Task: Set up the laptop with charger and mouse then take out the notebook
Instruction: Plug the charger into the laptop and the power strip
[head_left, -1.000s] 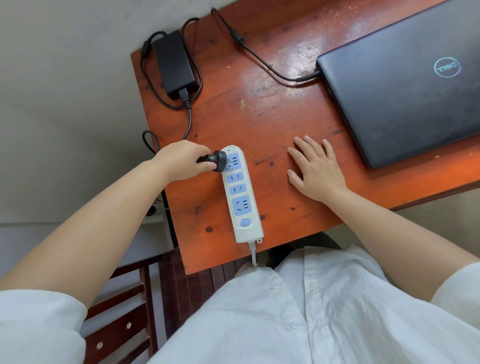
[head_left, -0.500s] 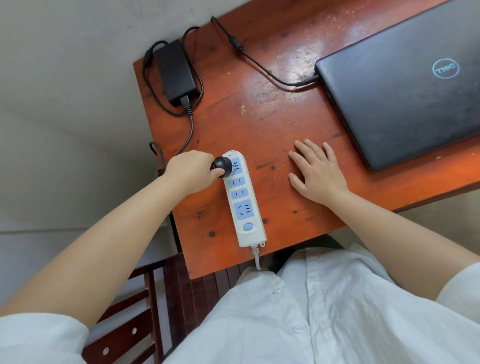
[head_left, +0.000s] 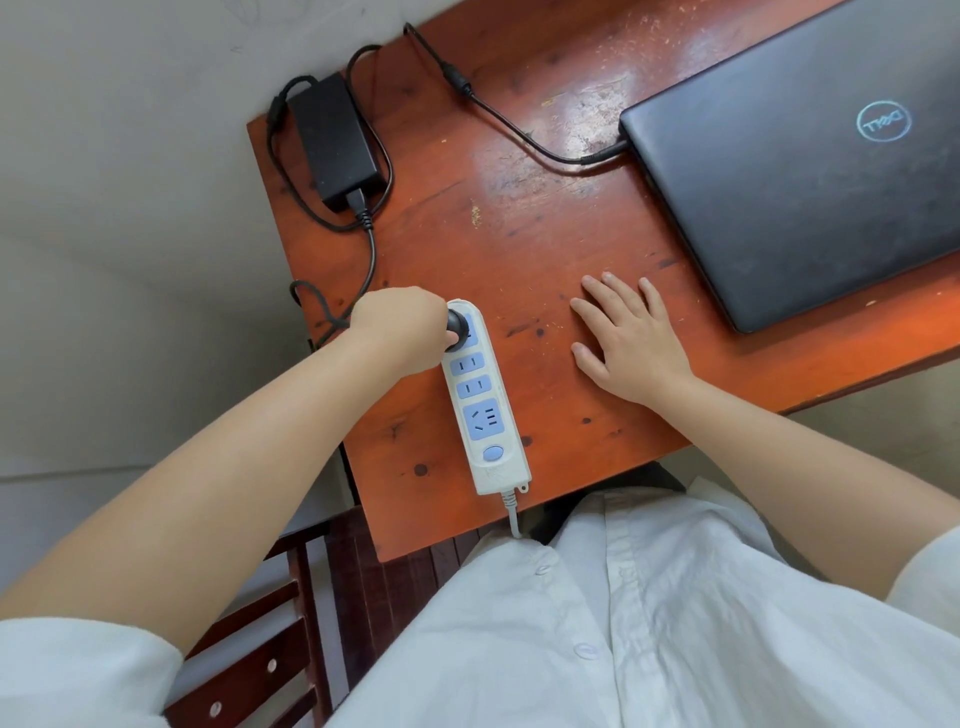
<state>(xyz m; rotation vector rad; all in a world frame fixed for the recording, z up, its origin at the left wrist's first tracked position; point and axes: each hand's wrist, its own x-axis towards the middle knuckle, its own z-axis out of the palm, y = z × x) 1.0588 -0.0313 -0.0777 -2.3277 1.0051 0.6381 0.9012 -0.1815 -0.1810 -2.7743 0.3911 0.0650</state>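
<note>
A closed black laptop (head_left: 810, 171) lies on the right of the red-brown wooden desk (head_left: 519, 234). A thin cable (head_left: 498, 111) is plugged into its left edge. The black charger brick (head_left: 335, 140) sits at the desk's far left corner, its cord looping round it. A white power strip (head_left: 485, 410) with blue sockets lies near the front edge. My left hand (head_left: 400, 332) grips the black charger plug (head_left: 457, 326) and holds it on the strip's farthest socket. My right hand (head_left: 628, 338) rests flat on the desk, fingers apart, between strip and laptop.
A dark wooden chair (head_left: 270, 639) stands at the lower left below the desk. The charger cord (head_left: 311, 306) hangs over the desk's left edge. The strip's white cable (head_left: 511, 514) drops off the front edge. A pale wall is on the left.
My left hand has brought the plug from beside the strip onto its farthest socket. My right hand has stayed flat on the desk.
</note>
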